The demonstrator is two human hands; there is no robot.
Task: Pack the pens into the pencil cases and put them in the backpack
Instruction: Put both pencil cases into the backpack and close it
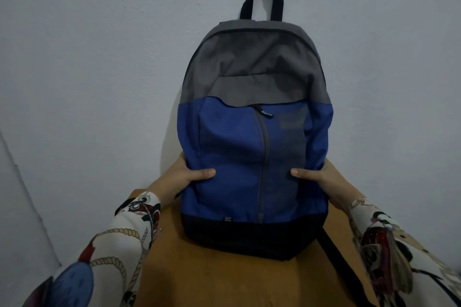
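Observation:
A backpack point(252, 132) with a grey top, blue middle and black base stands upright on a small wooden table point(224, 279), leaning back against the wall. Its zips look closed and its black carry loop sticks up at the top. My left hand point(184, 177) grips the bag's left side, thumb across the blue front. My right hand point(321, 179) grips the right side the same way. No pens or pencil cases are in view.
A plain pale wall point(87, 70) fills the background right behind the table. A black strap point(341, 264) of the bag trails over the table's right side. My patterned sleeves frame the lower corners.

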